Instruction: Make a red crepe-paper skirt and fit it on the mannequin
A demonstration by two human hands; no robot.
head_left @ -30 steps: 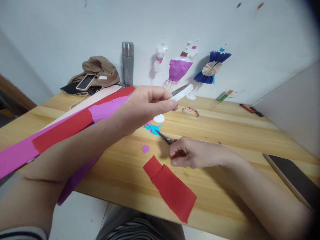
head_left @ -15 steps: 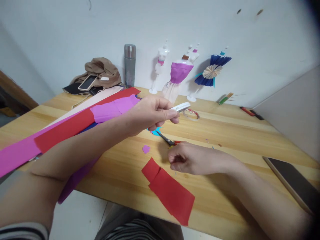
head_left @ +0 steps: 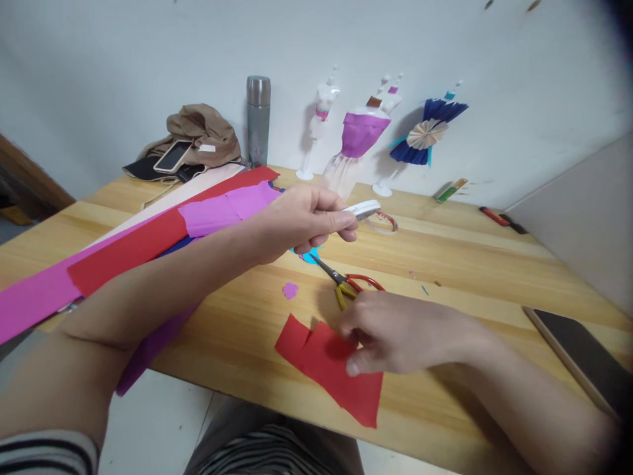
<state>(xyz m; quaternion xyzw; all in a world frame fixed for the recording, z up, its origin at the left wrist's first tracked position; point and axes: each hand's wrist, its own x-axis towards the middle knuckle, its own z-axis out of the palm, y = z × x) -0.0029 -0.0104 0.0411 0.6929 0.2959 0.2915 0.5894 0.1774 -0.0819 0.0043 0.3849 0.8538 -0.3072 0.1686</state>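
My left hand [head_left: 321, 221] is closed, pinching a slim white-and-grey object [head_left: 364, 210] between thumb and fingers; its kind is unclear. Over a red piece of paper [head_left: 331, 369] hangs my right hand [head_left: 376, 333], holding nothing, thumb and fingers apart and slightly blurred. Whether it touches the paper I cannot tell. Just beyond that hand lie scissors [head_left: 341, 280] with red and yellow handles, their tips on blue cut-out pieces [head_left: 311, 256]. A small purple flower cut-out [head_left: 291, 290] sits left of the scissors. My left hand partly hides the blue pieces.
Long pink and red paper strips [head_left: 133, 254] lie under my left forearm. Small dress forms, one in purple [head_left: 364, 134] and one in navy [head_left: 413, 152], stand by the wall. A flask [head_left: 258, 125], tape roll [head_left: 383, 223] and tablet-like device [head_left: 578, 356] are also on the table.
My right hand has left the scissors and moved toward me, over the red paper, with its fingers opening. My left hand still holds the white-and-grey object, now slightly lower and turned.
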